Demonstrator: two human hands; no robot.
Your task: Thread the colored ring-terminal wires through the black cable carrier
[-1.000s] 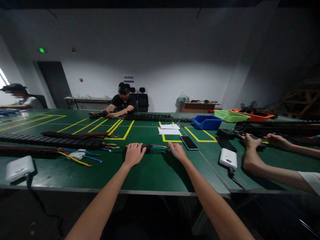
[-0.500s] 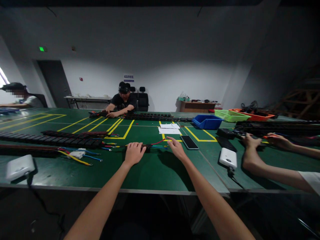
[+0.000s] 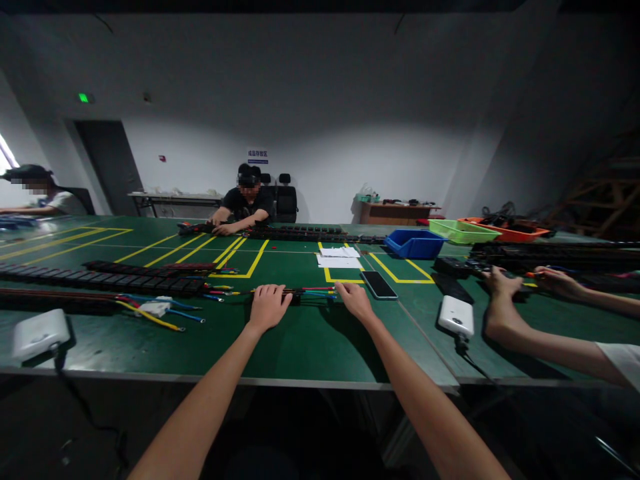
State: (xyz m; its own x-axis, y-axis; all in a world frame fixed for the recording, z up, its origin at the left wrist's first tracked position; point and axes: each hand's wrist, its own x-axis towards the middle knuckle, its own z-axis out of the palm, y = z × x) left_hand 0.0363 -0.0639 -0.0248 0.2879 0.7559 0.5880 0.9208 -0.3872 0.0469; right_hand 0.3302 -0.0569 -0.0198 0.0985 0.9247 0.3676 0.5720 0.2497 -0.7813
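My left hand [image 3: 270,305] is closed over a cable bundle [image 3: 296,296] near a black piece at its end, pressing it down on the green tabletop. Red, blue and green wires [image 3: 317,294] fan out from it to the right. At their tips, my right hand [image 3: 353,300] has thumb and forefinger pinched on the end of the red wire [image 3: 325,289]. The fingers hide the very tip. A dark-screened phone [image 3: 379,285] lies just right of that hand, with white paper sheets [image 3: 339,258] behind it.
Black cable chains [image 3: 100,277] with coloured wire ends [image 3: 165,313] lie at left. White power banks [image 3: 43,335] with cords stand on both sides. Blue [image 3: 416,244], green [image 3: 465,231] and orange bins stand back right. A co-worker's hands [image 3: 505,283] work at right; another person sits opposite.
My right hand has lowered slightly, bringing the raised red wire down level with the other wires. My left hand has stayed in place.
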